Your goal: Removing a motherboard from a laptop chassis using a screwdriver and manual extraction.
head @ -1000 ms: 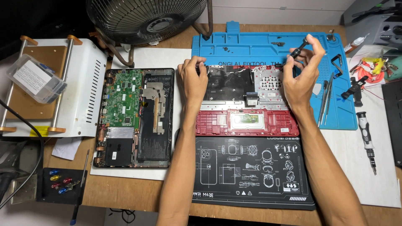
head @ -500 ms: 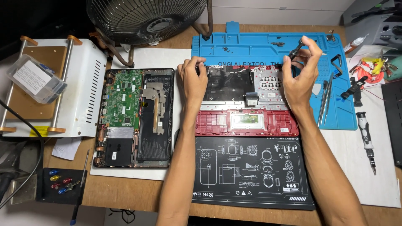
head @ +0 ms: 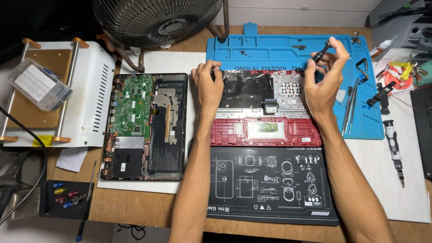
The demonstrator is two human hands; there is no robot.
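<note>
Left hand (head: 208, 87) flat, fingers curled over far left corner of red laptop cover (head: 265, 130); right hand (head: 325, 81) pinching small black screwdriver (head: 321, 53) above blue mat (head: 279, 49)

Fan (head: 157, 18) — motherboard base (head: 146, 126) — tweezers (head: 348, 105).

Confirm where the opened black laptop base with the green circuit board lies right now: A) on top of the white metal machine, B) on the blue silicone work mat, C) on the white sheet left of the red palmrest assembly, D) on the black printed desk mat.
C: the opened black laptop base with the green circuit board rests on the white sheet, left of the red palmrest assembly that the left hand touches.
</note>
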